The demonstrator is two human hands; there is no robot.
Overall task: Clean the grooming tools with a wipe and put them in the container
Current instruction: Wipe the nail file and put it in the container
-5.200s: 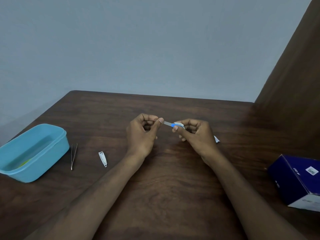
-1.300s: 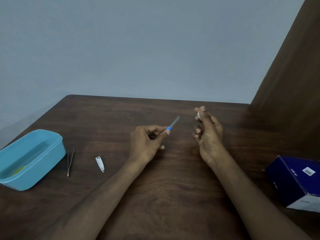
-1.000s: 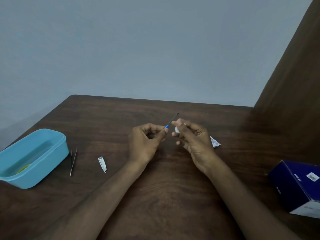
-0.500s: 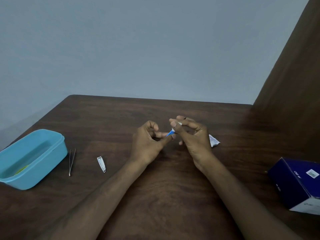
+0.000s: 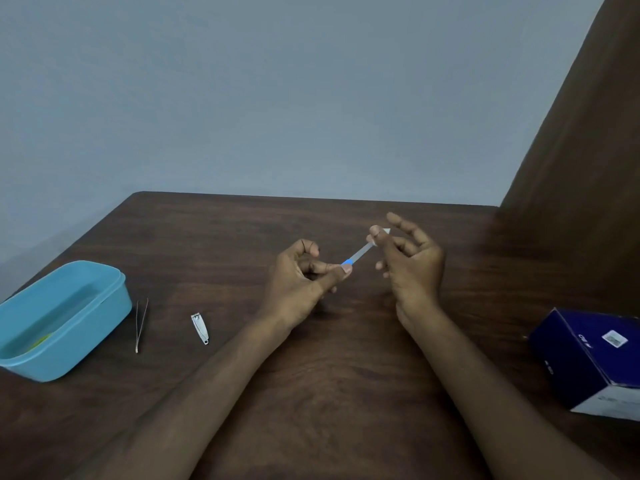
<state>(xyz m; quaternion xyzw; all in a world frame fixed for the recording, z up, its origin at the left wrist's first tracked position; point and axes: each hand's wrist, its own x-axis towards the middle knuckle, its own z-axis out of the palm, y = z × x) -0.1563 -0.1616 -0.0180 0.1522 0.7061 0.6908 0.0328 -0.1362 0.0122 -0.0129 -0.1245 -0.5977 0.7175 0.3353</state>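
Here we see the nail file (image 5: 358, 254) held above the surface (image 5: 346, 375), our left hand (image 5: 298, 282) pinching its blue end, our right hand (image 5: 408, 261) pinching a white wipe (image 5: 385, 232) at its tip. Tweezers (image 5: 141, 323), clipper (image 5: 200, 328) and blue container (image 5: 69, 348) lie toward nine o'clock.

Both hands hover raised: left hand (image 5: 298, 271) curled pinching, right hand (image 5: 410, 261) pinching, other fingers spread.

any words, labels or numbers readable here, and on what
"BD": white letters on the top of the dark blue box, seen upside down; a likely reading, not sure.
White sticker on that box: print too small to read.
Print on the box's dark side and white end: blurred.
Nothing else bears text.
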